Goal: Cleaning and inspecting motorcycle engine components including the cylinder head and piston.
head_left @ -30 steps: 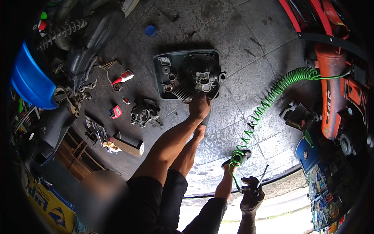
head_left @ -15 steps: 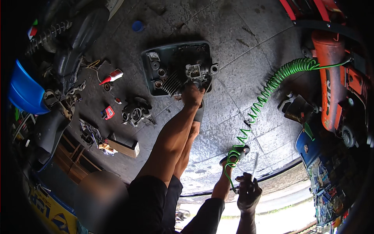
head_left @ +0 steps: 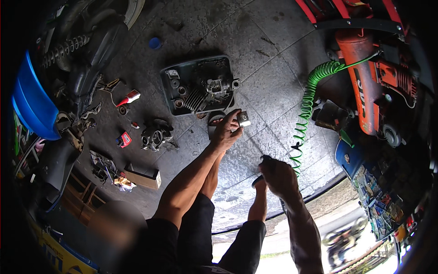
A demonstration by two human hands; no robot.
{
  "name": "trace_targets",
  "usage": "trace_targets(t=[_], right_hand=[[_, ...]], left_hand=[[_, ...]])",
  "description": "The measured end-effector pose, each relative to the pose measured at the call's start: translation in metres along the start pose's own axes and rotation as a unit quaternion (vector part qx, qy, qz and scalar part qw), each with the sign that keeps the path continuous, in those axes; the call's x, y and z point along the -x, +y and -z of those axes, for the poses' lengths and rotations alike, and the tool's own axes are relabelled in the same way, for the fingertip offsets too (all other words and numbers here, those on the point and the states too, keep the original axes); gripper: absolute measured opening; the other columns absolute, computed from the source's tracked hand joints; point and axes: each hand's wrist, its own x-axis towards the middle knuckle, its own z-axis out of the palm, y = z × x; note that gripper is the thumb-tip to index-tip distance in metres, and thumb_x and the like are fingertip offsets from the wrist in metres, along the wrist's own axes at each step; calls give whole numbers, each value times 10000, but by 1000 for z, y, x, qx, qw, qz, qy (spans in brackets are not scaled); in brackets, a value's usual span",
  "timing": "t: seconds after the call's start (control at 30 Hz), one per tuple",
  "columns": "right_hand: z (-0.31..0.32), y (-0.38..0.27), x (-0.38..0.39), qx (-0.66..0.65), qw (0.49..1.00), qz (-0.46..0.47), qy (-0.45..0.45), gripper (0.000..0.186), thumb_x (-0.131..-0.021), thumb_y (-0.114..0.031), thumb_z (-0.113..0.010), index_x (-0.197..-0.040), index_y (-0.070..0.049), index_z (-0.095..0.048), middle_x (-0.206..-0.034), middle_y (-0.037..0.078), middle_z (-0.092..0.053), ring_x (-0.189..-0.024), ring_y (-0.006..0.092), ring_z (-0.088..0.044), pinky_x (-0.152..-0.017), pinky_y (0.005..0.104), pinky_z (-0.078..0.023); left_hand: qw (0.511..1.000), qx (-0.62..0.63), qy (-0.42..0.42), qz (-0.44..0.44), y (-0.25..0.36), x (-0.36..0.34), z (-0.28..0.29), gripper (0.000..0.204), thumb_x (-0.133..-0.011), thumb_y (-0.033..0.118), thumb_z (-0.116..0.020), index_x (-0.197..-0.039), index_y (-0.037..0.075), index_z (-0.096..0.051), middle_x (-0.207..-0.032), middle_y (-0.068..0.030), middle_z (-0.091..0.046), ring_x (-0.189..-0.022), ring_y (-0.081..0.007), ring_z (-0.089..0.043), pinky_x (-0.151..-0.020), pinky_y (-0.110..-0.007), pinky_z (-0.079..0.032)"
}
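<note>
My left hand (head_left: 226, 132) holds a small silver metal part (head_left: 243, 119) in its fingers, just below a dark plastic tray (head_left: 165, 93) on the floor. The tray holds a finned cylinder (head_left: 195, 99) and several other greasy engine parts. My right hand (head_left: 278, 176), lower and to the right, is closed on a dark air blow gun (head_left: 267, 160) whose thin nozzle points up-left toward the small part. A green coiled hose (head_left: 305, 114) runs beside it; the hose's lower end is hidden behind the hand. My legs and sandaled feet are under my arms.
An orange compressor (head_left: 367, 109) and red rack stand right. Left are a motorcycle (head_left: 86, 68), blue panel (head_left: 34, 102), engine casing (head_left: 156, 136), red-capped bottle (head_left: 131, 97) and cardboard box (head_left: 141, 178). A blue cap (head_left: 154, 43) lies beyond the tray. Bright street shows at lower right.
My left hand has come away from the tray's parts with the small metal part. My right hand has risen and moved left, swinging the nozzle toward it.
</note>
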Motion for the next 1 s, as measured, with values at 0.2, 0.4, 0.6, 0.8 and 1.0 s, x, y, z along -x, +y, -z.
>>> trace_targets(t=[0.2, 0.4, 0.6, 0.8, 1.0], right_hand=[[21, -24, 8, 27, 994, -98, -29, 332, -890, -409, -599, -858, -89, -681, -763, 190, -683, -768, 392, -676, -688, 495, -535], [32, -25, 12, 44, 995, -93, -15, 346, -893, -419, -582, -892, -88, -681, -773, 186, -686, -768, 392, -675, -686, 484, -536], [34, -21, 27, -32, 999, -22, -29, 234, -915, -316, -570, -929, -97, -654, -798, 166, -679, -724, 366, -673, -617, 454, -541], [21, -28, 33, 153, 981, 44, -109, 230, -921, -318, -576, -906, -104, -659, -772, 143, -678, -708, 356, -686, -593, 453, -551], [28, -43, 29, 37, 993, 43, -107, 240, -934, -313, -549, -914, -87, -628, -785, 138, -666, -726, 368, -671, -616, 483, -534]], left_hand=[[985, -109, -9, -132, 38, 11, -1, 667, -744, -101, -649, -1359, 106, -494, -1154, -108, -638, -962, -187, -669, -811, -296, -560], [965, -161, -23, -205, 61, 16, -1, 663, -728, -93, -640, -1345, 109, -502, -1219, -99, -600, -1010, -186, -630, -867, -303, -504], [968, 215, -63, 116, 56, 21, 27, 508, -836, 44, -636, -1326, 62, -506, -1062, -45, -618, -887, -151, -625, -794, -337, -522], [825, 522, -151, 157, 65, 24, 31, 477, -845, 360, -708, -1236, 117, -586, -953, 10, -619, -771, -114, -542, -673, -297, -446], [940, 282, -84, 174, 64, 25, 23, 341, -1043, 351, -424, -1136, 101, -637, -943, 1, -634, -754, -69, -533, -601, -230, -407]])
